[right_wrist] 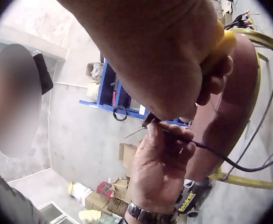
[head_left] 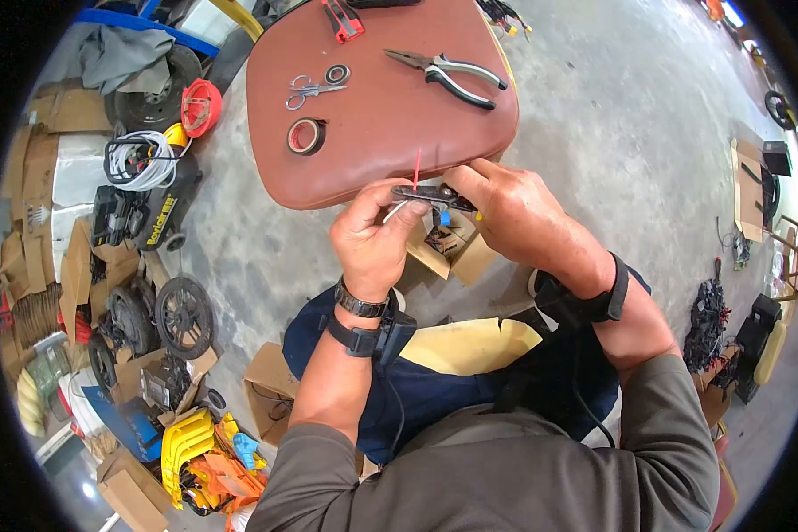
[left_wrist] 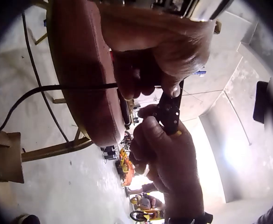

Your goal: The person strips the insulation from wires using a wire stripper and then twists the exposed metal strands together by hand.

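Observation:
My right hand [head_left: 519, 211] grips a dark hand tool [head_left: 443, 195]; its yellow handles [right_wrist: 220, 46] show in the right wrist view. The left hand [head_left: 371, 239] pinches a black cable [right_wrist: 211, 148] at the jaws of the tool, left of the right hand. A thin red wire [head_left: 417, 167] points up from there, and a pale wire [head_left: 394, 212] sticks out by the left thumb. In the left wrist view the left hand [left_wrist: 159, 44] is above the tool [left_wrist: 168, 114] and the right hand [left_wrist: 166, 161] below. Fingers hide where wire and jaws meet.
On the red-brown padded stool [head_left: 372, 124] lie pliers [head_left: 452, 75], scissors [head_left: 309, 91], a tape roll [head_left: 306, 136], a small black roll [head_left: 337, 74] and a red cutter [head_left: 341, 22]. An open cardboard box [head_left: 474, 257] is below the hands.

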